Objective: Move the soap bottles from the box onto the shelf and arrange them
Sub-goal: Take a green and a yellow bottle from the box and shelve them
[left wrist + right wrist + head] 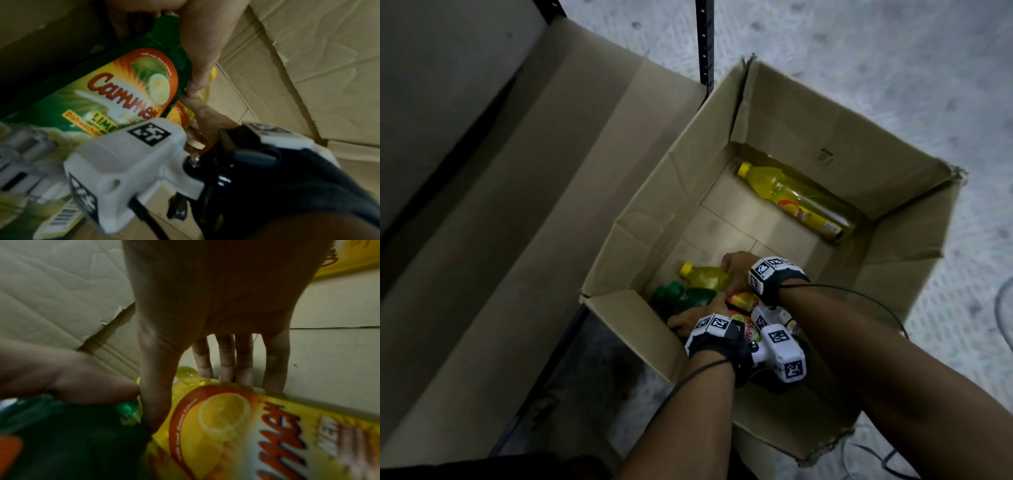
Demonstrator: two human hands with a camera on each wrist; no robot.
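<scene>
Deep in the open cardboard box (671,192), both my hands work at the near left corner. My left hand (688,318) grips a green lime soap bottle (688,296) lying on its side; its thumb (197,56) runs along the bottle (123,89). My right hand (732,270) grips the yellow lemon soap bottle (705,275) beside it, thumb on the near side and fingers (226,356) over the far side of the bottle (236,426). The two thumbs touch. A second yellow bottle (798,202) lies along the box's far right wall.
To the left of the box a cardboard sheet (517,205) lies over a low shelf with a black upright post (703,44). Grey textured floor (859,68) surrounds the box, with cables at the right. The box's flaps stand open.
</scene>
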